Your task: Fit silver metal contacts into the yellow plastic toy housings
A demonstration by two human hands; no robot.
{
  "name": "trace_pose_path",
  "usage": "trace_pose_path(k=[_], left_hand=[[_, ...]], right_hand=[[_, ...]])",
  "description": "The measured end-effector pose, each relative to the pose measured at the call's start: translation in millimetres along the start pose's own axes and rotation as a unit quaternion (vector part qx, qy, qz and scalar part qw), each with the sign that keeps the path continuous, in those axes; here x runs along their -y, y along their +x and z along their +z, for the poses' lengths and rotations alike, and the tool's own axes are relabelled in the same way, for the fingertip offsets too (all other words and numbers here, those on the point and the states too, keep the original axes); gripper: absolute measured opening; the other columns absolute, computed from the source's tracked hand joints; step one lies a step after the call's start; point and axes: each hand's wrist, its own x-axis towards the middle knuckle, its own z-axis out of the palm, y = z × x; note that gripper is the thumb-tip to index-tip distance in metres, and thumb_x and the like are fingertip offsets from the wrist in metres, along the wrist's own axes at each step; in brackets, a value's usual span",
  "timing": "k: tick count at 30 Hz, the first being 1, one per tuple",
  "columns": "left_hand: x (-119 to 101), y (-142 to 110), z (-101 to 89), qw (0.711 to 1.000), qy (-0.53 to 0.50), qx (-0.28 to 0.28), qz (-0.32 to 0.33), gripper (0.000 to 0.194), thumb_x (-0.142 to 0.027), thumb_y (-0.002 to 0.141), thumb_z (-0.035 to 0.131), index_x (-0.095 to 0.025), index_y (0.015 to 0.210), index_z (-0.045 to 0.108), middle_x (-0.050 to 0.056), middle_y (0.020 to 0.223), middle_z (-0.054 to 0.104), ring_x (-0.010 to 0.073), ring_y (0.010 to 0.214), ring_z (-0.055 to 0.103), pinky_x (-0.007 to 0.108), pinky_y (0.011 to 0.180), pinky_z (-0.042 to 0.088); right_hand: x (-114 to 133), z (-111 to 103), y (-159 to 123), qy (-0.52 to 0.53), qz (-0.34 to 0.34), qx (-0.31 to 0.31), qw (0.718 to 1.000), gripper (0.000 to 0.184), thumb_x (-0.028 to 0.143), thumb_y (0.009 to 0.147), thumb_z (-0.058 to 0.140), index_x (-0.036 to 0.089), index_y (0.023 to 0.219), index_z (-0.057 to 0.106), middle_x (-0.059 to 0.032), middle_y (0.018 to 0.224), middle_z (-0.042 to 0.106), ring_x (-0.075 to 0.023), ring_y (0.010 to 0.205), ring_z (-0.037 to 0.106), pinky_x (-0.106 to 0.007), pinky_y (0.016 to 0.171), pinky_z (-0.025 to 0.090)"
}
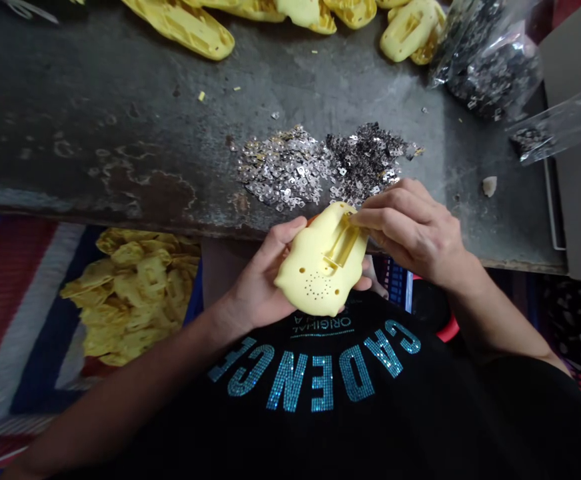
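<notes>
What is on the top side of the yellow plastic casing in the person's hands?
The yellow plastic casing shows a raised slotted bracket and a cluster of small holes. Its underside is hidden.

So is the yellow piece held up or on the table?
Held up: the left hand cradles the yellow piece, clear of the table, and the right hand pinches its top.

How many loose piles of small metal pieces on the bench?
2: a silvery pile and, touching it on its right, a darker pile, both on the bench.
</notes>
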Motion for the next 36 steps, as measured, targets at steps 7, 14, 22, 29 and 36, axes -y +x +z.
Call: trace_pose_path(k=[7, 14, 22, 29, 36], left_hand=[[-1, -2, -5.4, 0.999, 0.018, 0.008, -0.043, 0.057, -0.059, 0.099, 0.067, -0.011, 0.128, 0.077, 0.019, 0.109, 0.083, 0.0332, 0.095, 0.082, 0.034, 0.063, 0.068], [-2, -6, -12.0, 0.998, 0.020, -0.007, -0.058, 0.057, -0.053, 0.097, 0.068, -0.012, 0.136, 0.074, 0.020, 0.118, 0.083, 0.0358, 0.099, 0.083, 0.039, 0.068, 0.070], [1, -8, -13.0, 0.999, 0.012, 0.007, -0.043, 0.061, -0.054, 0.095, 0.069, -0.014, 0.141, 0.070, 0.020, 0.119, 0.084, 0.0380, 0.103, 0.085, 0.038, 0.066, 0.070], [-2, -12, -14.0, 0.999, -0.002, -0.002, -0.045, 0.065, -0.059, 0.098, 0.069, -0.012, 0.142, 0.071, 0.022, 0.124, 0.084, 0.0408, 0.108, 0.085, 0.040, 0.071, 0.070], [6, -8, -15.2, 1.000, 0.011, -0.005, 0.011, 0.054, -0.052, 0.098, 0.071, -0.013, 0.134, 0.076, 0.018, 0.120, 0.087, 0.0378, 0.115, 0.084, 0.044, 0.090, 0.071]], right_hand=[[7, 8, -8, -0.008, 0.062, -0.067, 0.996, 0.030, 0.014, 0.110, 0.064, 0.026, 0.136, 0.071, -0.0054, 0.118, 0.081, -0.0195, 0.100, 0.073, -0.037, 0.089, 0.060], [10, 14, -8, -0.036, 0.030, -0.075, 0.996, 0.033, 0.013, 0.109, 0.064, 0.024, 0.139, 0.071, -0.0067, 0.116, 0.081, -0.0208, 0.096, 0.069, -0.038, 0.083, 0.056], [10, 15, -1, -0.013, 0.021, -0.060, 0.998, 0.029, 0.014, 0.109, 0.065, 0.022, 0.136, 0.074, -0.0090, 0.117, 0.082, -0.0208, 0.096, 0.069, -0.038, 0.084, 0.058], [16, 21, -10, -0.036, 0.040, -0.105, 0.993, 0.041, 0.012, 0.108, 0.064, 0.026, 0.146, 0.072, -0.0078, 0.116, 0.083, -0.0213, 0.095, 0.072, -0.038, 0.081, 0.057], [23, 34, -21, -0.079, 0.040, -0.142, 0.986, 0.035, 0.021, 0.110, 0.064, 0.021, 0.143, 0.075, -0.0107, 0.119, 0.085, -0.0228, 0.093, 0.074, -0.040, 0.076, 0.051]])
